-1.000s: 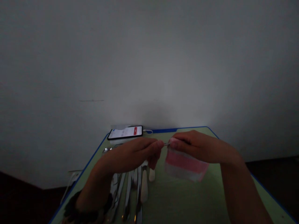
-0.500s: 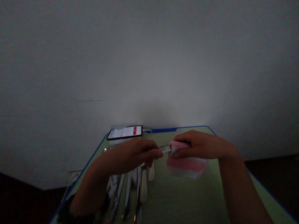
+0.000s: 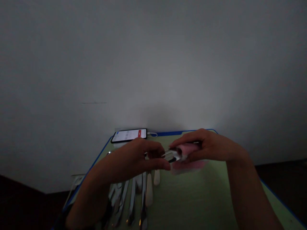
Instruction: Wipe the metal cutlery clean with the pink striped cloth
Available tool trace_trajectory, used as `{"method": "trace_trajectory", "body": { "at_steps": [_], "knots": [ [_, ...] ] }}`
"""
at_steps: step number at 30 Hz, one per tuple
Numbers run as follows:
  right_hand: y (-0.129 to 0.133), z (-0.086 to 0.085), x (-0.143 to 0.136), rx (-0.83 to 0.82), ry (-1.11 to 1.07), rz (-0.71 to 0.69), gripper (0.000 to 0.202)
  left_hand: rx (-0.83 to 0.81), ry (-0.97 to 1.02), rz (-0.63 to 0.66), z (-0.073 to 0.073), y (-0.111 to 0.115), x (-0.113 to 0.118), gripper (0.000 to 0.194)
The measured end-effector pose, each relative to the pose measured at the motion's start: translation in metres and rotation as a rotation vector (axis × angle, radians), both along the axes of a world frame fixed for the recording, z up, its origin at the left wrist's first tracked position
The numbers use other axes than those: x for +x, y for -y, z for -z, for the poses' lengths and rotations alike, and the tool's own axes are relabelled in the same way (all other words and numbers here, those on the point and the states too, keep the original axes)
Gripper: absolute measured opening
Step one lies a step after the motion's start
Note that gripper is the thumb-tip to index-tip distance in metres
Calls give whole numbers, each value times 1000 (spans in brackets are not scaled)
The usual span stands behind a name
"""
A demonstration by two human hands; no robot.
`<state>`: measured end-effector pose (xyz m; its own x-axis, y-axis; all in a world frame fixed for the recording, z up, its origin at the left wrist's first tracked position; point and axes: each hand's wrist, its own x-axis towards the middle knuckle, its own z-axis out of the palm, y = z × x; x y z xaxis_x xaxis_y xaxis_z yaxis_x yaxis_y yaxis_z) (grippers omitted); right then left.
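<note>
A metal fork point(image 3: 170, 156) is held above the table between my two hands, its tines pointing left. The fingers and thumb of my left hand point(image 3: 141, 158) curl loosely around the tips of the tines. My right hand point(image 3: 208, 147) is closed on a pink and white cloth point(image 3: 189, 147), which wraps the fork just behind its head. Part of the cloth hangs below the right hand. Cloth and fingers hide the fork's handle. Beneath my left forearm lie several pieces of metal cutlery point(image 3: 131, 201), along with two pale-handled pieces point(image 3: 149, 191).
At the far left of the green table point(image 3: 187, 198) a lit phone point(image 3: 129, 135) rests on something white, with a white cable point(image 3: 152, 134) plugged in. A grey wall point(image 3: 163, 70) rises right behind the table's blue edge.
My left fingers have loosened from a tight pinch, and the thumb now sits lower. The fork has turned, showing more of its head. The hanging cloth has bunched up.
</note>
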<state>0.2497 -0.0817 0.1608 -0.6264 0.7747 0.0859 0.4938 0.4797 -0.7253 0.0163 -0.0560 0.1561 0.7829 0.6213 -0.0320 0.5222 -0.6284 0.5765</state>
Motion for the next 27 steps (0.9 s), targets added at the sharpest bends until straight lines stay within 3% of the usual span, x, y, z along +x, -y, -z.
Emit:
{"method": "trace_trajectory", "body": {
  "at_steps": [10, 17, 22, 27],
  "knots": [
    [1, 1, -2, 14, -90, -6, 37, 122, 41, -16, -3, 8, -7, 30],
    [3, 5, 0, -15, -123, 8, 50, 133, 77, -5, -3, 9, -6, 27],
    [4, 4, -1, -10, -136, -31, 39, 132, 73, 7, -3, 8, -7, 27],
    [3, 4, -2, -1, -146, -37, 41, 110, 92, 3, -5, 9, -6, 27]
  ]
}}
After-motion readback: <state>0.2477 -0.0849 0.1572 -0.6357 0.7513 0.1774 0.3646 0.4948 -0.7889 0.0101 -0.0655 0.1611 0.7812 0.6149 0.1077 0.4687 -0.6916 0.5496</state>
